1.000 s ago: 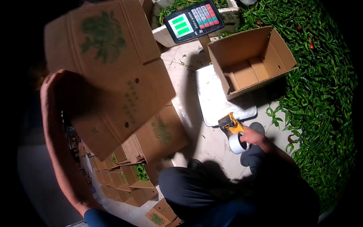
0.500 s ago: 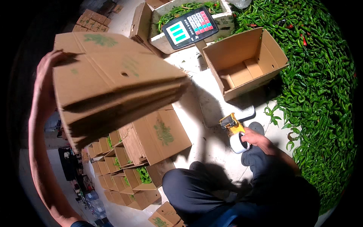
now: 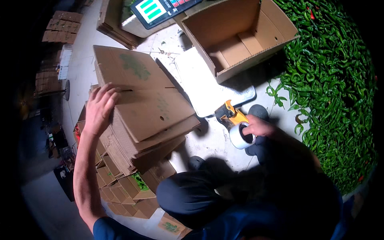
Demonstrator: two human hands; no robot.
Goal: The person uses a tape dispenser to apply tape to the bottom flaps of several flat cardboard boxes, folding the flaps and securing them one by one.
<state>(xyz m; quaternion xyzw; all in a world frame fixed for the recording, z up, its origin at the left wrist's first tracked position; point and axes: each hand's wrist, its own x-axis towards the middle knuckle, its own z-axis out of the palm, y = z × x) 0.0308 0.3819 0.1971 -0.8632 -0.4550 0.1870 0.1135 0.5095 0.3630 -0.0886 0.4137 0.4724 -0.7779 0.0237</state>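
Note:
Flattened cardboard boxes point(image 3: 146, 100) with green printing lie stacked on my left, their layers slightly spread. My left hand point(image 3: 102, 106) grips their left edge, fingers curled over the top sheet; its thumb is hidden. In my right hand point(image 3: 258, 126) is a yellow tape dispenser point(image 3: 239, 117) carrying a wide roll of pale tape, held low by my right foot. An open, upright cardboard box point(image 3: 248, 42) with a bare inside stands ahead on the white scale platform point(image 3: 196, 76).
Green chili peppers point(image 3: 332, 76) heap along the whole right side, a few strays beside them. The scale's display panel point(image 3: 154, 12) is at the top. Folded cardboard point(image 3: 114, 26) leans beside it. Partitioned boxes holding green peppers point(image 3: 128, 190) stand at lower left.
The flattened boxes in my left hand have come down onto the stack, moving right and toward me. My right hand still holds the tape dispenser. The view has shifted.

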